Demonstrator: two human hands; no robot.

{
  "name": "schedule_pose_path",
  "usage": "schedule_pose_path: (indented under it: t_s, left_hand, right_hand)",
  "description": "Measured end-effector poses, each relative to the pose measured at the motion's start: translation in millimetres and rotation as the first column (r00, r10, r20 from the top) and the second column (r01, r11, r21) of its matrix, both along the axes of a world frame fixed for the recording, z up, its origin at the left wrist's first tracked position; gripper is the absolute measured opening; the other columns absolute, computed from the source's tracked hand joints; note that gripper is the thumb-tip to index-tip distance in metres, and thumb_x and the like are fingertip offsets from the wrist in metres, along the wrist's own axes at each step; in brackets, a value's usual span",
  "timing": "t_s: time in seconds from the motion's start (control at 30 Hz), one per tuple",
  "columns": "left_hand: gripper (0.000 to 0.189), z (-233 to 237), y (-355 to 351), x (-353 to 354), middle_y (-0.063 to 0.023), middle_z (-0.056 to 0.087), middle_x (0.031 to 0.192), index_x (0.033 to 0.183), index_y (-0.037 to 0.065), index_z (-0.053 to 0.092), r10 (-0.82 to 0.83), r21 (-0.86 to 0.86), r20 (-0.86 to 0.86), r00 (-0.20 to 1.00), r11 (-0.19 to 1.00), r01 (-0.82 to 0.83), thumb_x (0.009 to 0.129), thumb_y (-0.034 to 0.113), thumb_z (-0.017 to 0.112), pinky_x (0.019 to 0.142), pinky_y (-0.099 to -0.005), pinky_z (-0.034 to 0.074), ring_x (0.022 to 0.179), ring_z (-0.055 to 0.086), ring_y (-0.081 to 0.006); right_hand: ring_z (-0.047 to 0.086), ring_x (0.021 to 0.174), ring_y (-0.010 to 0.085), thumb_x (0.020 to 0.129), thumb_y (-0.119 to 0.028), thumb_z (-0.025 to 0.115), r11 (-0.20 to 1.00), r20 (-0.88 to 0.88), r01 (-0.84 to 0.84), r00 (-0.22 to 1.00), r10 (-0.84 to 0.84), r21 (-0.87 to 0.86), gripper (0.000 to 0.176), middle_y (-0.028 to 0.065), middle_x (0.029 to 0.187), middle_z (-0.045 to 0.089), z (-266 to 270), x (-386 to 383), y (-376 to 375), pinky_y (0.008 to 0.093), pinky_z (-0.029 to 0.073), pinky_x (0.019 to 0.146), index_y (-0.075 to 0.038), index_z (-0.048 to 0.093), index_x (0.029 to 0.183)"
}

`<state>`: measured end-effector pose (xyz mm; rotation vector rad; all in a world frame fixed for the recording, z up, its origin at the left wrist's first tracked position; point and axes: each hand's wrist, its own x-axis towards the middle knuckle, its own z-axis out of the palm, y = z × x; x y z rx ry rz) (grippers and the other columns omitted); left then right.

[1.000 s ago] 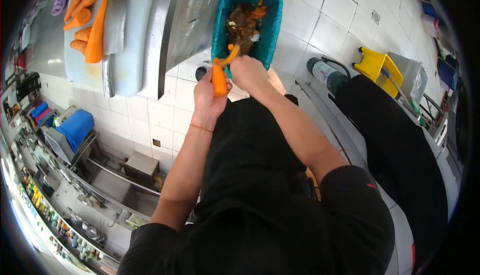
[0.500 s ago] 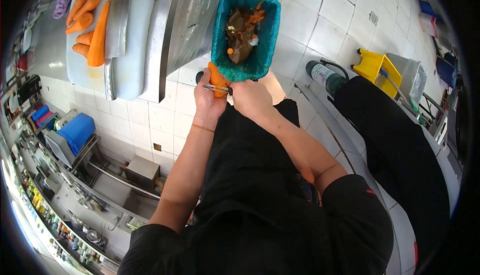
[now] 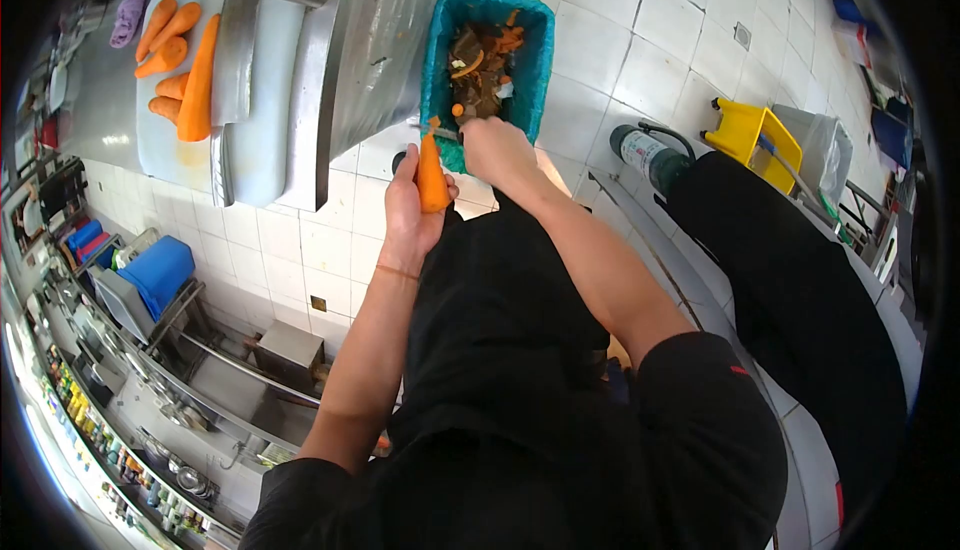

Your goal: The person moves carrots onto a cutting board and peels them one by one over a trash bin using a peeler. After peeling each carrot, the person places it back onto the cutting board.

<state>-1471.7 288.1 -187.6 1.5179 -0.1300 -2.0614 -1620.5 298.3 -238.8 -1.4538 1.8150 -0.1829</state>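
My left hand grips an orange carrot, tip pointing toward a teal-lined waste bin on the floor. My right hand is closed on a peeler whose blade sits at the carrot's far end, just over the bin's near rim. Brown scraps and orange peelings fill the bin.
A white cutting board on the steel counter carries several peeled carrots and a cleaver. A person in black stands at right. A yellow dustpan and a green cylinder are on the tiled floor.
The peeler slid from the middle of the carrot out to its far tip, toward the bin. A fresh strip of peel lies in the bin.
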Motion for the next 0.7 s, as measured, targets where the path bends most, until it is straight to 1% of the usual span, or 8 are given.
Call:
schedule_pose_path:
  t_s: [0.07,0.13,0.23,0.3,0.43,0.5,0.6,0.7]
  left_hand:
    - [0.035,-8,-1,5,-0.0062,0.057,0.090,0.115,0.001,0.054,0.013,0.003,0.004,1.000,1.000,-0.013,0.104,0.030,0.040,0.070,-0.0311,0.047,0.075,0.054,-0.0177]
    - [0.034,-14,0,5,-0.0061,0.058,0.092,0.114,0.001,0.055,0.024,0.007,0.007,1.000,1.000,-0.024,0.104,0.030,0.041,0.071,-0.0323,0.047,0.076,0.055,-0.0185]
    - [0.031,-18,4,1,-0.0073,0.058,0.094,0.113,0.002,0.055,0.112,0.016,-0.068,0.991,0.994,-0.112,0.104,0.028,0.039,0.073,-0.0344,0.047,0.079,0.055,-0.0201]
    - [0.032,-21,7,-4,-0.0076,0.058,0.094,0.113,0.002,0.055,0.205,0.053,-0.058,0.977,0.978,-0.202,0.104,0.028,0.039,0.074,-0.0346,0.047,0.080,0.056,-0.0200]
    - [0.033,-20,8,-5,-0.0069,0.057,0.091,0.114,0.001,0.055,0.151,0.040,0.027,0.988,0.988,-0.152,0.104,0.027,0.039,0.071,-0.0326,0.047,0.078,0.055,-0.0180]
    - [0.034,-17,12,9,-0.0070,0.056,0.088,0.115,-0.001,0.055,0.053,0.068,-0.137,0.989,0.997,-0.044,0.104,0.027,0.038,0.069,-0.0311,0.047,0.075,0.054,-0.0168]
    - [0.035,-9,10,12,-0.0070,0.056,0.085,0.116,-0.002,0.055,0.035,0.090,-0.211,0.977,0.996,-0.016,0.104,0.026,0.038,0.067,-0.0303,0.047,0.073,0.053,-0.0166]
    - [0.035,-14,8,12,-0.0069,0.055,0.086,0.115,-0.002,0.055,0.025,0.041,-0.142,0.990,0.999,-0.020,0.104,0.027,0.040,0.069,-0.0311,0.047,0.074,0.053,-0.0176]
  right_hand:
    - [0.069,0.082,0.0377,0.082,-0.007,0.056,1.000,0.027,-0.018,0.999,0.018,-0.003,0.017,0.0192,0.088,0.070,27,3,16,0.0453,0.056,0.072,-0.004,0.071,0.090]
    - [0.069,0.080,0.0370,0.081,-0.007,0.057,0.992,0.075,-0.086,0.994,0.080,0.088,0.018,0.0189,0.085,0.070,51,5,29,0.0454,0.056,0.070,-0.006,0.071,0.092]
    - [0.069,0.077,0.0363,0.080,-0.008,0.059,0.997,0.087,-0.045,0.995,0.040,0.058,0.016,0.0185,0.081,0.070,62,15,43,0.0447,0.056,0.069,-0.006,0.071,0.090]
    - [0.070,0.075,0.0354,0.079,-0.008,0.060,1.000,0.066,-0.031,0.997,0.031,0.006,0.015,0.0180,0.080,0.070,57,17,45,0.0445,0.056,0.068,-0.005,0.071,0.088]
    - [0.070,0.079,0.0352,0.081,-0.010,0.058,0.996,0.015,-0.085,0.996,0.085,0.034,0.016,0.0196,0.085,0.070,24,14,30,0.0454,0.056,0.068,-0.003,0.071,0.087]
    - [0.070,0.081,0.0355,0.082,-0.011,0.058,0.998,0.000,-0.061,0.998,0.061,0.007,0.016,0.0201,0.088,0.070,-7,11,14,0.0458,0.056,0.069,-0.002,0.071,0.088]
    - [0.070,0.085,0.0369,0.083,-0.012,0.057,0.998,0.018,-0.032,0.999,0.031,0.054,0.017,0.0212,0.092,0.070,-31,10,-5,0.0465,0.056,0.072,-0.002,0.070,0.087]
    - [0.069,0.085,0.0381,0.083,-0.011,0.057,0.997,0.022,0.069,0.997,-0.070,0.027,0.017,0.0215,0.092,0.070,-25,9,-2,0.0468,0.056,0.074,-0.002,0.070,0.088]
